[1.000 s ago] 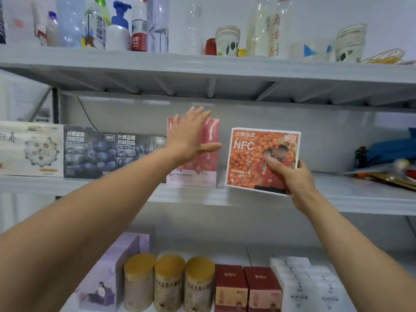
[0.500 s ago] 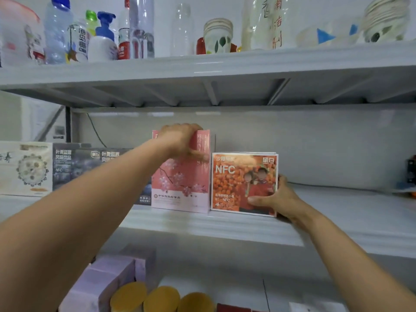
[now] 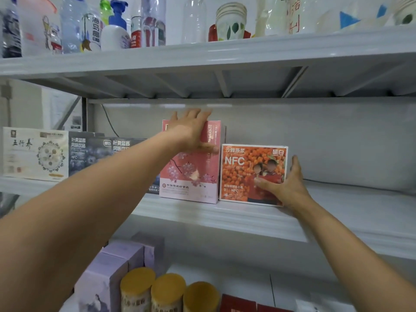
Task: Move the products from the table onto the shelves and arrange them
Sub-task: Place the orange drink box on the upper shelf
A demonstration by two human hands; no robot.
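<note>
An orange NFC juice box (image 3: 243, 167) stands upright on the white middle shelf (image 3: 247, 218), right beside a taller pink blossom-print box (image 3: 191, 179). My right hand (image 3: 288, 188) holds the orange box at its lower right corner, thumb across the front and fingers up along its right side. My left hand (image 3: 191, 134) rests on the upper front of the pink box, its straight fingers reaching over the top edge.
Dark blueberry drink boxes (image 3: 90, 152) and a white box (image 3: 33, 152) stand left of the pink box. Bottles (image 3: 112, 32) and paper cups (image 3: 229, 21) line the top shelf. Yellow-lidded cans (image 3: 166, 291) and purple boxes (image 3: 108, 266) sit below. Bare shelf (image 3: 349, 199) extends to the right.
The orange box went from being held in the air to standing on the shelf next to the pink box. My left hand gripped the pink box's top, then straightened its fingers.
</note>
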